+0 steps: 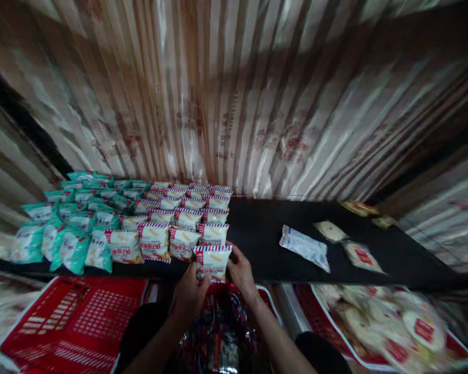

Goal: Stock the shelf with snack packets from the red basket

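Between my two hands, at the front edge of the black shelf (257,234), stands a white snack bag (212,264) with a red-and-blue striped top. My left hand (193,291) grips its left side, thumb and fingers closed at the lower corner. On the opposite side, my right hand (239,267) has its fingers pressed against the bag's right edge. Directly behind and to the left are rows of matching white bags (155,240) standing upright. Farther left, rows of teal-and-white bags (75,249) fill that end of the shelf.
Right of the rows lie a silvery white packet (304,248) and several clear packs (362,256). Below the shelf are a red basket (97,311) at left, dark shiny packets (228,332) in a middle basket, and a right basket of round packs (423,330). Striped sheeting (226,93) hangs behind.
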A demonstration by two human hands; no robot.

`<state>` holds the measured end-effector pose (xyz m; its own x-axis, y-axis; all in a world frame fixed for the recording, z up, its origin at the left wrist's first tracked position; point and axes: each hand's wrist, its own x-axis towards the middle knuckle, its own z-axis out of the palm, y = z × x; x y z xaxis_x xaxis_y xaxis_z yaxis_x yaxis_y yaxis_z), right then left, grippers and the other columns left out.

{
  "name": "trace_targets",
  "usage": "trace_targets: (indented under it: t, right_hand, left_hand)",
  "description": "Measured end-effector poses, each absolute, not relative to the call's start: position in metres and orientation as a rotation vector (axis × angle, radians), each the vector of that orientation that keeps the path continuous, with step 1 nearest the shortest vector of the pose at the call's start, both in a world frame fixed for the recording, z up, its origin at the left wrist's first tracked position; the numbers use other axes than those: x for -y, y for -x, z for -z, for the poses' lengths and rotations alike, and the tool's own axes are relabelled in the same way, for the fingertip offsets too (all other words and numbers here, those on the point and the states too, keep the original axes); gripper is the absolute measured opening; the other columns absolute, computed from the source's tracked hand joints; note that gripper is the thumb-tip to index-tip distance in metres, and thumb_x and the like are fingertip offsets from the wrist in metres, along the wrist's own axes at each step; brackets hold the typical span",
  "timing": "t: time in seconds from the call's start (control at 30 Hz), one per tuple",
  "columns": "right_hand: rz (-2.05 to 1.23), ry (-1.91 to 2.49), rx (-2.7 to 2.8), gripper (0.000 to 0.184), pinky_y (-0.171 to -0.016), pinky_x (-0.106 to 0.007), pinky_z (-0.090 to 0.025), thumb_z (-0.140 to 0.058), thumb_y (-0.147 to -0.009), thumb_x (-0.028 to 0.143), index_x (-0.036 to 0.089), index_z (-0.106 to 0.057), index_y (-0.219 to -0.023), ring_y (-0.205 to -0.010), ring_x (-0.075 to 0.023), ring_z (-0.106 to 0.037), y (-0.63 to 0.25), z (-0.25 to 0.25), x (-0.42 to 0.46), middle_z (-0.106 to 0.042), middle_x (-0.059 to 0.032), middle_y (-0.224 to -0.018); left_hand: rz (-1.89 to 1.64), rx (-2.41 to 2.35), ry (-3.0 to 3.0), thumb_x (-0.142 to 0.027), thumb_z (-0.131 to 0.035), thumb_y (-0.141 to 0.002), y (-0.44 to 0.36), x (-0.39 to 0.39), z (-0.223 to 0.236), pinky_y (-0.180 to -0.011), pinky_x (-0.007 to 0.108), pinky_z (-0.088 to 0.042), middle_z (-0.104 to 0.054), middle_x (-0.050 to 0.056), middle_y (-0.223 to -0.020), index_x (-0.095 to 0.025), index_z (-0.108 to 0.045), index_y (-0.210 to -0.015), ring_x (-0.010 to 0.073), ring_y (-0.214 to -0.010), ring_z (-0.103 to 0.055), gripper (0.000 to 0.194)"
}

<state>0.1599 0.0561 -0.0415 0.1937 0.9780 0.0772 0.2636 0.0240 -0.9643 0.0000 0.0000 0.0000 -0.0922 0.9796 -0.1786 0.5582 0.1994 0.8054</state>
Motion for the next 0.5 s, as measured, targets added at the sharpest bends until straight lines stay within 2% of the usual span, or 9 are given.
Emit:
trace_targets:
  t: [0.13, 0.3, 0.5]
  right_hand:
    - [-0.879, 1.438, 1.258, 0.03, -0.075, -0.031, -0.052, -0.062, -0.068, 0.036, 0.022, -0.068, -0.093, -0.085, -0.0211, -0.063, -0.157, 0.04, -0.059, -0.071, -0.0034, -0.089]
    - [-1.047, 1.361, 1.171, 0.026, -0.062, -0.028, -0.052, -0.063, -0.066, 0.038, 0.02, -0.066, -0.084, -0.069, -0.0183, -0.062, -0.151, 0.031, -0.058, -0.07, -0.0016, -0.076]
    - [-1.169, 1.297, 1.033, 0.033, -0.059, -0.029, -0.051, -0.072, -0.057, 0.038, 0.019, -0.062, -0.081, -0.063, -0.0178, -0.062, -0.149, 0.016, -0.061, -0.069, -0.0013, -0.072]
  left_hand:
    - [-0.728, -1.763, -1.453, -0.035, -0.049, -0.079, 0.0, -0.002, 0.002, -0.076, 0.028, -0.045, -0.066, 0.008, -0.1, -0.016, -0.054, -0.113, 0.0188, -0.082, -0.063, 0.04]
    - [-0.785, -1.78, -1.478, -0.032, -0.05, -0.078, -0.003, -0.001, 0.002, -0.069, 0.027, -0.047, -0.068, 0.007, -0.09, -0.015, -0.055, -0.111, 0.0187, -0.076, -0.063, 0.037]
    - [-0.978, -1.752, -1.603, -0.029, -0.052, -0.079, -0.008, -0.002, 0.008, -0.072, 0.028, -0.05, -0.069, 0.007, -0.095, -0.018, -0.057, -0.11, 0.0181, -0.079, -0.064, 0.032]
